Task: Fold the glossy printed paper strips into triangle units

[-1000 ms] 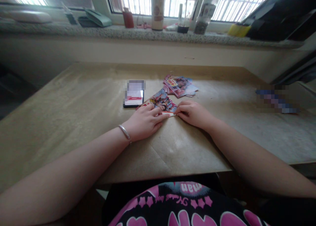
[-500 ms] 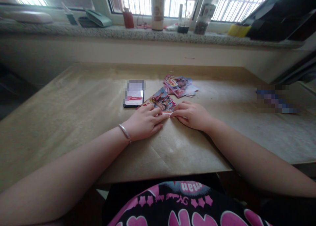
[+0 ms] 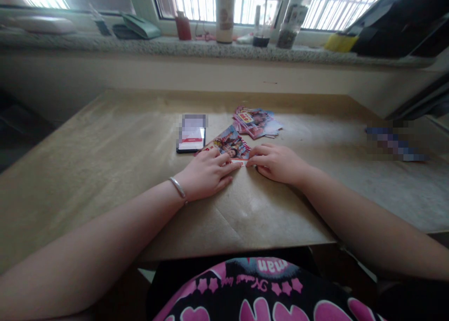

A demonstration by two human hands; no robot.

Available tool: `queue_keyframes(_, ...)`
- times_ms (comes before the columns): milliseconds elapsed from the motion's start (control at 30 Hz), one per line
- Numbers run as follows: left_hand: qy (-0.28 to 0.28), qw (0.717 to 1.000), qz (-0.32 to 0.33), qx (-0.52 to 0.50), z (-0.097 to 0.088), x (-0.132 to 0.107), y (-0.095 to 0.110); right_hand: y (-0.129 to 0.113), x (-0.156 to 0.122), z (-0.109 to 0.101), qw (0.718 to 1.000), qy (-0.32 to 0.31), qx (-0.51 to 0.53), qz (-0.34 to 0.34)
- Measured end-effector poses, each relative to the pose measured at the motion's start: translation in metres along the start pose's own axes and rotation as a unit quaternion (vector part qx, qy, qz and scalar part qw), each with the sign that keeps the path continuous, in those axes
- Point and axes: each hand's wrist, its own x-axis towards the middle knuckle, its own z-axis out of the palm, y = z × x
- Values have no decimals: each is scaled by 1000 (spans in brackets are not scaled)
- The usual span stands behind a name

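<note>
Red-and-blue printed card (image 3: 228, 146) lies slantwise between the hands on the worktop (image 3: 98, 171), its near end reaching in among the fingers. The left hand (image 3: 206, 172) sits at the card's near left edge, with the fingers (image 3: 224, 160) stretched toward the right and lying across it. The right hand (image 3: 277, 164) comes in from the right, its fingertips (image 3: 250, 161) touching the near right corner. Neither hand is clenched. Whether they pinch the card or only press it, I cannot tell.

A silver bangle (image 3: 177, 187) circles the left wrist. Just left of the card lies a black phone (image 3: 191, 143), its screen blurred apart from a red bar. Farther off, near the far edge, sits a loose pile of pink printed cards (image 3: 253, 122), with a yellow-and-red badge too small to read. A blurred blue object (image 3: 396, 144) lies well to the right.

Brown kraft paper (image 3: 245, 218) covers the worktop. Beyond it, a speckled stone windowsill (image 3: 175, 44) holds a tall cream bottle (image 3: 224, 12), a small red bottle (image 3: 183, 26) and a glass jar (image 3: 291, 22). Barred windows (image 3: 336, 8) glare behind them. At the near edge, a black shirt (image 3: 245, 288) shows pink print with the letters "man" upside down.
</note>
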Motion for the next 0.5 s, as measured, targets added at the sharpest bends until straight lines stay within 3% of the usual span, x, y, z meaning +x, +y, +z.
queue_keyframes(267,-19,1000,-4,-3,-2,0,1,7,-8,-2,1000,3,-5,6)
queue_keyframes(500,3,1000,3,-2,0,0,0,13,-14,-5,999,-17,-39,4)
